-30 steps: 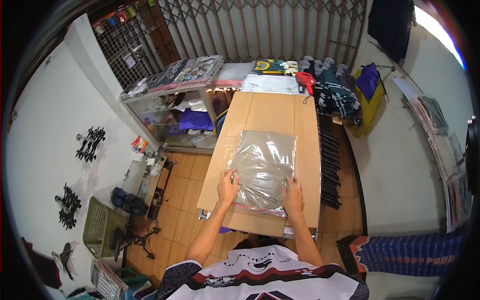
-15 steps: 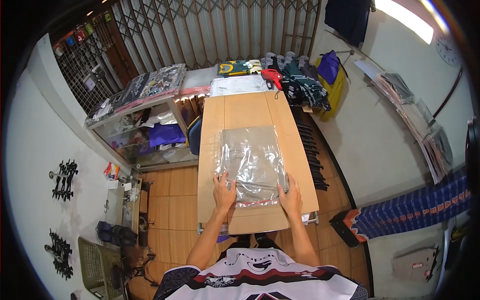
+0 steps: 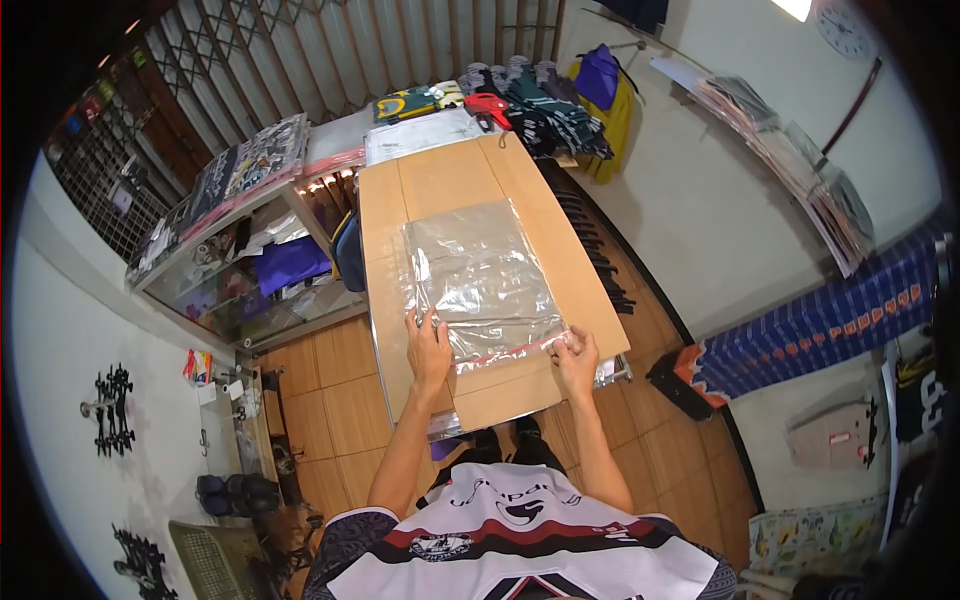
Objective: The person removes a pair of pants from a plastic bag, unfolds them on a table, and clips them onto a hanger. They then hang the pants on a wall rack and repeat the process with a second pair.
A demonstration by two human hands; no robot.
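Observation:
A large clear plastic bag [image 3: 485, 270] lies flat on the cardboard-topped table [image 3: 450, 175], with a red strip along the edge nearest me. My left hand [image 3: 430, 352] rests at the bag's lower left side, fingers apart and touching the plastic. At the near right corner, my right hand [image 3: 577, 362] has its fingers curled and pinched on the bag's red-strip edge. The bag looks flat, with creases and glare across it.
At the table's far end are white papers [image 3: 420, 137], a red tool [image 3: 487, 110] and folded dark jerseys [image 3: 550, 115]. A glass cabinet [image 3: 235, 270] stands to the left. Dark hangers [image 3: 592, 245] line the right side, near a blue patterned roll [image 3: 810, 335].
My view has turned, shifting the scene leftward and up. My right hand has gone from lying spread at the bag's right side to pinching its near right corner. My left hand stays at the left edge.

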